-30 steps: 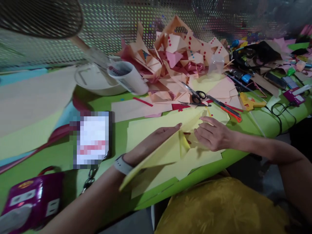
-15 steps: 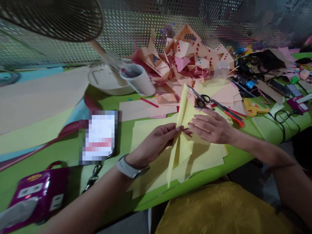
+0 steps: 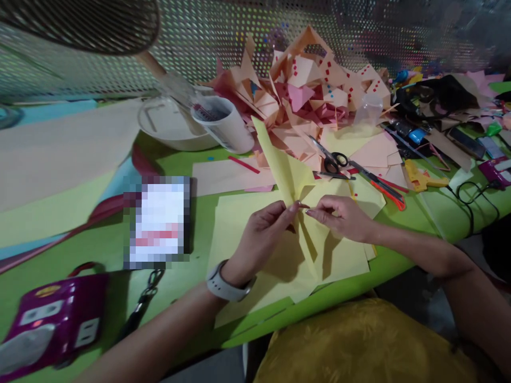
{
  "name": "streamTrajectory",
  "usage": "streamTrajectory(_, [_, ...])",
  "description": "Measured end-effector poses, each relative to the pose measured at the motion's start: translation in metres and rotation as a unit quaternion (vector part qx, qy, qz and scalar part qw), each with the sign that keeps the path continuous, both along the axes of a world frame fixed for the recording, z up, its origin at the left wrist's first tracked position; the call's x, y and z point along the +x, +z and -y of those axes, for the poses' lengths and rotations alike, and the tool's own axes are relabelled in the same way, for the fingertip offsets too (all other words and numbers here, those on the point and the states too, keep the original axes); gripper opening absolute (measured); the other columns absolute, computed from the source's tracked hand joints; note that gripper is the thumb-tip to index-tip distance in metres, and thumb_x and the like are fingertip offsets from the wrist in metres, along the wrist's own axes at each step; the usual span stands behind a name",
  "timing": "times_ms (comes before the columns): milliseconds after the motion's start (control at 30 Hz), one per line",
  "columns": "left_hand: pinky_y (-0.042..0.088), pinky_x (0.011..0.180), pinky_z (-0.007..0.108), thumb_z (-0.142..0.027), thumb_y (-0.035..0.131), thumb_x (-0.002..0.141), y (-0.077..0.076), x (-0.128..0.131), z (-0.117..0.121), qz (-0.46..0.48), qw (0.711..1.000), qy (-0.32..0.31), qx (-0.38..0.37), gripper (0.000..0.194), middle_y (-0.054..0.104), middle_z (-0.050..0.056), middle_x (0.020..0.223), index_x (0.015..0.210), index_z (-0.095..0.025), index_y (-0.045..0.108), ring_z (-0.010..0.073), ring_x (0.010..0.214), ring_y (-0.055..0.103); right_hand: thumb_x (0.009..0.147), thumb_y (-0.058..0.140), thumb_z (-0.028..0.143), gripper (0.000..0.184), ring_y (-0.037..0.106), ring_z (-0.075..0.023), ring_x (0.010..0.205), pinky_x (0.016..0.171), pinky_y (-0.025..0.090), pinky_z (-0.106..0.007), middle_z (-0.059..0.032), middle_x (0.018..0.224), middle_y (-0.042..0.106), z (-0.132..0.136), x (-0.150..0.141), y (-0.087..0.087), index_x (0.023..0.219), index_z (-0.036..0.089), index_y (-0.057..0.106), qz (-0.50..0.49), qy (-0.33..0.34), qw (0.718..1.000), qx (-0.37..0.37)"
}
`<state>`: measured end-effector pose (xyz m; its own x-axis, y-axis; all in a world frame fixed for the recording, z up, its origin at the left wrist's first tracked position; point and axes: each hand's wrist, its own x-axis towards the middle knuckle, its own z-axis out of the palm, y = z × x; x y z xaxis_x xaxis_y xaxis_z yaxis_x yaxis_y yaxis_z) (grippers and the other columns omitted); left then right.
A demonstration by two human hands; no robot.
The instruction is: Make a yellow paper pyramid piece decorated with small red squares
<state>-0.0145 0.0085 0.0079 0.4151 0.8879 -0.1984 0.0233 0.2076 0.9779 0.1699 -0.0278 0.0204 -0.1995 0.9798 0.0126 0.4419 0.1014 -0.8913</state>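
My left hand [image 3: 263, 234], with a pale watch band on the wrist, pinches a folded piece of yellow paper [image 3: 281, 167] near its middle. The paper stands up from the pinch, tilted to the left, and a narrow part points down below the fingers. Just to the right, my right hand [image 3: 345, 217] is closed in a pinch close to the left thumb; what lies between its fingertips is too small to make out. Under both hands lie flat yellow sheets [image 3: 233, 218]. Black-handled scissors [image 3: 334, 161] rest beyond my right hand, beside a craft knife [image 3: 381, 186] with an orange end.
Cut peach and pink paper [image 3: 305, 98] is heaped at the back. A white cup [image 3: 233, 130] leans by a white basin [image 3: 175, 139]. To the left are a phone [image 3: 162, 221] and a purple device [image 3: 64, 314]. A yellow glue gun [image 3: 423, 176] lies right.
The yellow paper's top has swung leftward and its lower end rightward. My right hand has gone from spread fingers to a pinch by the left thumb. The view has shifted slightly.
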Motion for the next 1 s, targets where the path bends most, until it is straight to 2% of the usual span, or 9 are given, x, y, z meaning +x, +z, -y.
streamTrajectory(100, [0.05, 0.054, 0.024, -0.056, 0.077, 0.07, 0.005, 0.001, -0.003, -0.01, 0.999, -0.014, -0.039, 0.04, 0.065, 0.001, 0.066, 0.072, -0.017, 0.072, 0.0127, 0.058, 0.055, 0.095, 0.05, 0.05, 0.044, 0.046, -0.0096, 0.058, 0.056, 0.037, -0.024, 0.0011, 0.064, 0.053, 0.0, 0.003, -0.002, 0.068, 0.017, 0.055, 0.032, 0.012, 0.999, 0.027])
streamTrajectory(200, [0.051, 0.054, 0.024, -0.055, 0.08, 0.065, 0.006, 0.003, -0.004, 0.016, 0.994, 0.021, -0.104, 0.04, 0.063, 0.001, 0.063, 0.067, -0.017, 0.068, 0.0131, 0.057, 0.055, 0.098, 0.048, 0.043, 0.035, 0.06, -0.0144, 0.073, 0.067, 0.048, -0.028, -0.0056, 0.08, 0.065, -0.001, 0.007, -0.006, 0.083, 0.015, 0.063, 0.099, 0.004, 0.984, 0.147])
streamTrajectory(267, [0.05, 0.053, 0.022, -0.053, 0.083, 0.062, 0.005, 0.004, -0.004, 0.03, 0.99, 0.054, -0.125, 0.04, 0.058, -0.001, 0.058, 0.063, -0.017, 0.066, 0.0117, 0.054, 0.053, 0.097, 0.045, 0.032, 0.027, 0.063, -0.0194, 0.101, 0.086, 0.051, -0.034, -0.0113, 0.106, 0.069, 0.0, 0.011, -0.008, 0.104, 0.015, 0.065, 0.165, 0.036, 0.946, 0.276])
streamTrajectory(333, [0.049, 0.052, 0.02, -0.052, 0.086, 0.059, 0.004, 0.004, -0.005, 0.044, 0.989, 0.066, -0.124, 0.04, 0.057, -0.002, 0.057, 0.061, -0.017, 0.066, 0.0104, 0.054, 0.052, 0.092, 0.043, 0.022, 0.034, 0.056, -0.0211, 0.123, 0.103, 0.045, -0.039, -0.012, 0.125, 0.065, 0.001, 0.013, -0.011, 0.121, 0.015, 0.062, 0.222, 0.121, 0.891, 0.376])
streamTrajectory(433, [0.047, 0.048, 0.018, -0.05, 0.087, 0.058, 0.003, 0.004, -0.006, 0.069, 0.986, 0.061, -0.142, 0.04, 0.058, -0.003, 0.056, 0.059, -0.017, 0.064, 0.0089, 0.051, 0.051, 0.088, 0.046, 0.021, 0.046, 0.048, -0.0202, 0.134, 0.117, 0.034, -0.041, -0.0097, 0.137, 0.06, 0.002, 0.016, -0.014, 0.132, 0.014, 0.057, 0.279, 0.23, 0.826, 0.433])
streamTrajectory(533, [0.042, 0.042, 0.018, -0.049, 0.088, 0.058, 0.005, 0.005, -0.005, 0.078, 0.978, 0.064, -0.182, 0.041, 0.056, -0.004, 0.051, 0.057, -0.017, 0.061, 0.0078, 0.046, 0.047, 0.091, 0.05, 0.022, 0.045, 0.047, -0.0177, 0.137, 0.121, 0.029, -0.041, -0.0083, 0.142, 0.057, 0.003, 0.016, -0.017, 0.135, 0.015, 0.055, 0.315, 0.277, 0.792, 0.444])
streamTrajectory(633, [0.041, 0.04, 0.018, -0.049, 0.089, 0.054, 0.006, 0.006, -0.004, 0.084, 0.973, 0.062, -0.206, 0.043, 0.054, -0.005, 0.049, 0.057, -0.017, 0.06, 0.0072, 0.043, 0.046, 0.096, 0.05, 0.018, 0.036, 0.05, -0.0137, 0.134, 0.12, 0.032, -0.038, -0.0059, 0.139, 0.06, 0.002, 0.017, -0.017, 0.132, 0.018, 0.059, 0.322, 0.258, 0.78, 0.471])
streamTrajectory(767, [0.042, 0.042, 0.017, -0.051, 0.09, 0.053, 0.008, 0.006, -0.003, 0.076, 0.977, 0.056, -0.19, 0.046, 0.053, -0.006, 0.048, 0.055, -0.016, 0.06, 0.0066, 0.045, 0.047, 0.097, 0.052, 0.016, 0.028, 0.058, -0.0122, 0.126, 0.116, 0.04, -0.032, -0.0048, 0.131, 0.066, 0.002, 0.017, -0.015, 0.122, 0.017, 0.064, 0.308, 0.234, 0.769, 0.51])
streamTrajectory(1000, [0.043, 0.045, 0.017, -0.051, 0.087, 0.059, 0.006, 0.005, -0.002, 0.077, 0.978, 0.035, -0.192, 0.045, 0.055, -0.005, 0.051, 0.057, -0.016, 0.06, 0.0064, 0.047, 0.047, 0.097, 0.054, 0.015, 0.021, 0.063, -0.0125, 0.119, 0.112, 0.045, -0.031, -0.0048, 0.122, 0.071, 0.002, 0.015, -0.012, 0.113, 0.014, 0.069, 0.275, 0.223, 0.772, 0.528])
